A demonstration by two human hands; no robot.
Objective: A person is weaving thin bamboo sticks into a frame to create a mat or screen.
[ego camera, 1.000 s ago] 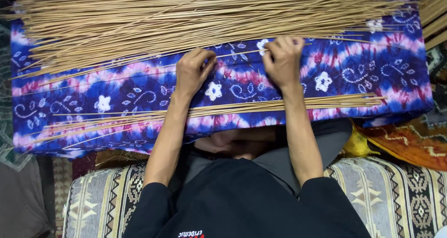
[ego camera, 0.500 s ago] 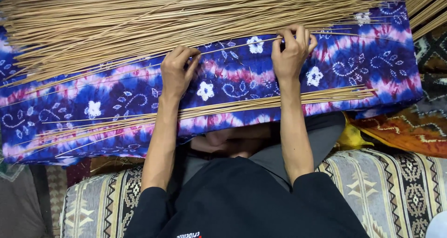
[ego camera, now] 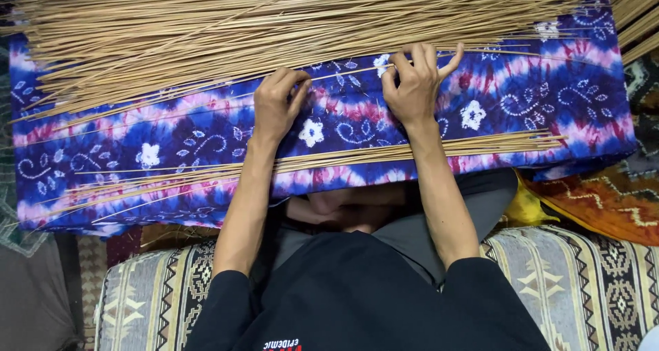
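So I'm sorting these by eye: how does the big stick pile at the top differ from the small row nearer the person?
The big stick pile is thick and loosely fanned; the small row is thin and tidy. The left hand and right hand work at the pile's edge, while the row lies under the forearms. Both lie on the tie-dye cloth.

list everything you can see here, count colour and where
big pile of thin sticks: too many to count, tan, across the top of the cloth
small row of sticks: many, tan, along the cloth's near edge
cloth: one, blue and purple and pink tie-dye with white flowers, spread across the lap
patterned cushion: one, grey and beige with dark motifs, under the person
orange fabric: one, right of the lap
left hand: on the cloth, fingers at a stick
right hand: pinching a single stick
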